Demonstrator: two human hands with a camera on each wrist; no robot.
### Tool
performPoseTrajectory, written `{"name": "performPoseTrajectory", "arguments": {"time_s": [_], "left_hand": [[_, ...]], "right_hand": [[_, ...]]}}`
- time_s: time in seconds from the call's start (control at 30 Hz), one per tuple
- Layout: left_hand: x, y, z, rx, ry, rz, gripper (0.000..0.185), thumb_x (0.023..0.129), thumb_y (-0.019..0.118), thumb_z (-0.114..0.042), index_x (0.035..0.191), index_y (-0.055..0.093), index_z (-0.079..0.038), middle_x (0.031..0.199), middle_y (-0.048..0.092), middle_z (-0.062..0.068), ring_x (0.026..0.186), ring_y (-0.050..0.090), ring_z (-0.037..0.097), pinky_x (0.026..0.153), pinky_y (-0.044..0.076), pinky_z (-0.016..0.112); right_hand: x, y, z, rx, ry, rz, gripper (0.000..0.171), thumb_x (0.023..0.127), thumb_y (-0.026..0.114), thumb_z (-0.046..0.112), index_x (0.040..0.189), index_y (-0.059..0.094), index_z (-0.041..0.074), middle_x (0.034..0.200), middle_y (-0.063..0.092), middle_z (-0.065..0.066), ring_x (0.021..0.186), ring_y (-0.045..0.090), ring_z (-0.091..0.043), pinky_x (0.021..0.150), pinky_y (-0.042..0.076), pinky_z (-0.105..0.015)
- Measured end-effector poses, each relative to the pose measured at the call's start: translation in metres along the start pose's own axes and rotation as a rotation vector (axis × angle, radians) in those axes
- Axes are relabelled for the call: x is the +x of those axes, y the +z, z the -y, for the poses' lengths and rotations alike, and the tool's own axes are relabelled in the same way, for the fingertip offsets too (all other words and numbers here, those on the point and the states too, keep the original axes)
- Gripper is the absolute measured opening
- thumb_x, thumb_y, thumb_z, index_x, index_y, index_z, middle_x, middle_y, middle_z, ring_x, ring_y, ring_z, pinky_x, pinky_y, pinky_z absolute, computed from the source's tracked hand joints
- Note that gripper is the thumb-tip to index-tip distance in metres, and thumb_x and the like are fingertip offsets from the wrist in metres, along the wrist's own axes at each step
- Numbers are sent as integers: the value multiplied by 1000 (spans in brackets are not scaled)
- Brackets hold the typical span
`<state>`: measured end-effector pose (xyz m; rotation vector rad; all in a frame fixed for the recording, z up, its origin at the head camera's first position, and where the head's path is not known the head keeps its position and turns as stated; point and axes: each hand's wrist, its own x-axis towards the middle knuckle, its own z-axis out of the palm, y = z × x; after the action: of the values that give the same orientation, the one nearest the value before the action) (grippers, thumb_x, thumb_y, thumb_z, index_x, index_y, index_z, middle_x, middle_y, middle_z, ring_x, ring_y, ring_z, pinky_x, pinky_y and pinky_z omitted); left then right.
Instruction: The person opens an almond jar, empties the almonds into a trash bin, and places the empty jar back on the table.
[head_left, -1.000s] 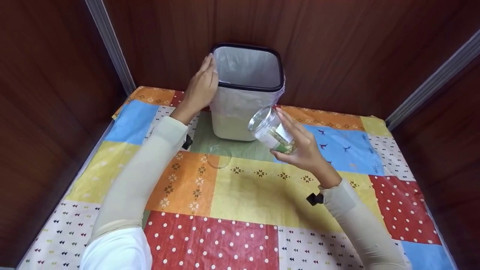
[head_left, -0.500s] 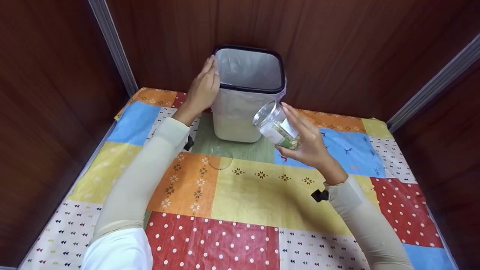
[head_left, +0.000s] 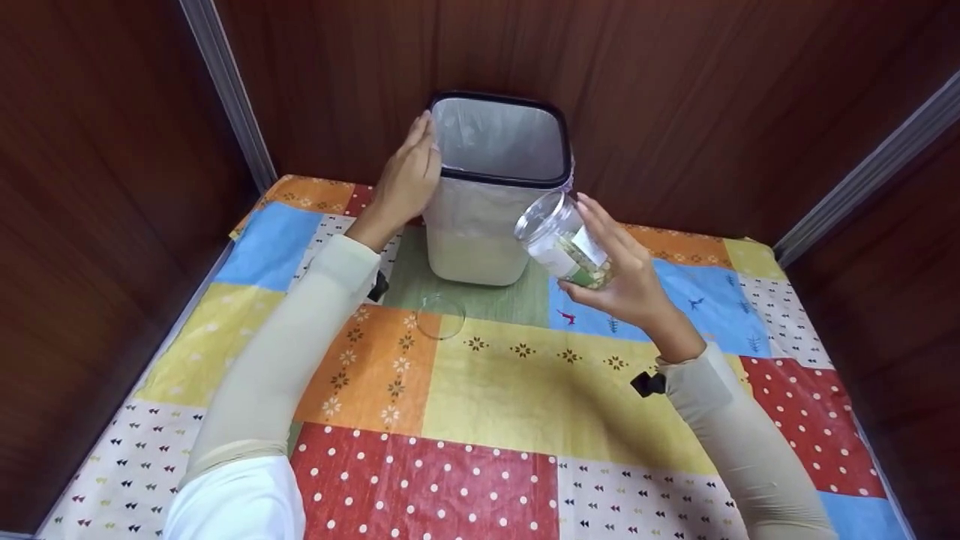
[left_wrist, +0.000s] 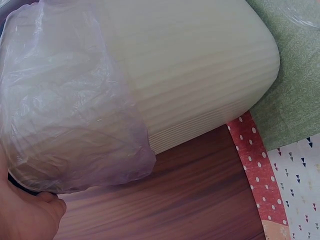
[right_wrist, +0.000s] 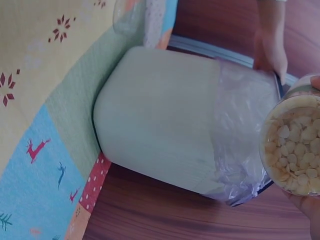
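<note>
A patchwork plastic tablecloth (head_left: 525, 397) of yellow, orange, blue, red-dotted and white printed squares covers the table and fills the lower two thirds of the head view, closed in by dark brown wood-panelled walls (head_left: 675, 97) with grey metal corner strips at the upper left and right. At the back edge, upper centre of the frame, a cream ribbed plastic waste bin (head_left: 480, 225) with a black rim and a thin translucent liner bag stands on a green square close against the rear wall. The left hand (head_left: 405, 180) lies flat, fingers straight, against the bin's left side near the rim. The right hand (head_left: 626, 281), just right of the bin, grips a clear plastic jar (head_left: 566, 244) of pale flat seeds, tilted with its open mouth toward the bin's rim. A clear round lid (head_left: 440, 315) lies on the cloth in front of the bin. The near half of the cloth lies open between the two sleeved forearms.
</note>
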<state>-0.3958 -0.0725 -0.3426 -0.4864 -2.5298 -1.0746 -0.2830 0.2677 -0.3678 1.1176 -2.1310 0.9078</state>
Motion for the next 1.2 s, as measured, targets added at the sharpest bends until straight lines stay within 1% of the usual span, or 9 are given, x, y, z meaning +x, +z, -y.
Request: {"name": "performPoseTrajectory", "arguments": {"time_s": [0.2,0.33,0.57,0.77,0.93,1.03,1.2], "left_hand": [[0,1,-1,8,0,1,55,111,26,-30,159,26,-4,170,16,6,154,12,14,120,10,19],[0,1,-2,8,0,1,55,110,27,-28,158,27,-2,169,17,7,154,13,15,120,10,19],[2,1,-2,10,-4,5,55,111,26,-30,158,27,-1,170,16,8,154,12,15,120,10,20],[2,1,-2,6,-3,-1,54,110,27,-27,158,28,0,169,17,8,154,13,16,120,10,20],[3,1,-2,8,5,-11,54,110,27,-27,157,30,0,169,18,10,154,14,17,120,11,20],[3,2,-1,9,2,-10,54,111,27,-27,157,29,0,169,18,10,154,14,17,120,11,20],[1,2,-2,-1,-3,3,55,110,28,-28,159,27,-2,169,17,7,154,13,16,120,11,21]], "right_hand": [[2,-3,-5,-35,-12,-17,100,67,93,16,154,44,9,158,43,-12,140,46,-30,106,47,-34],[3,-6,-7,-58,-3,-18,101,68,92,17,155,42,11,158,43,-9,140,47,-29,105,48,-35],[8,-12,-9,-59,49,-29,110,67,93,12,157,31,3,159,42,-6,136,48,-27,106,45,-38],[9,-15,-11,-106,106,-47,104,68,93,15,155,38,6,156,46,-5,128,52,-24,100,50,-43],[13,-18,-15,-118,128,-51,102,68,93,16,155,40,9,154,47,-4,126,53,-25,101,51,-46],[15,-20,-18,-113,147,-60,100,68,92,15,154,42,12,153,48,-2,126,52,-25,102,50,-45],[19,-26,-24,-110,134,-80,99,67,92,13,153,44,10,152,49,-1,126,52,-25,102,48,-39]]}}
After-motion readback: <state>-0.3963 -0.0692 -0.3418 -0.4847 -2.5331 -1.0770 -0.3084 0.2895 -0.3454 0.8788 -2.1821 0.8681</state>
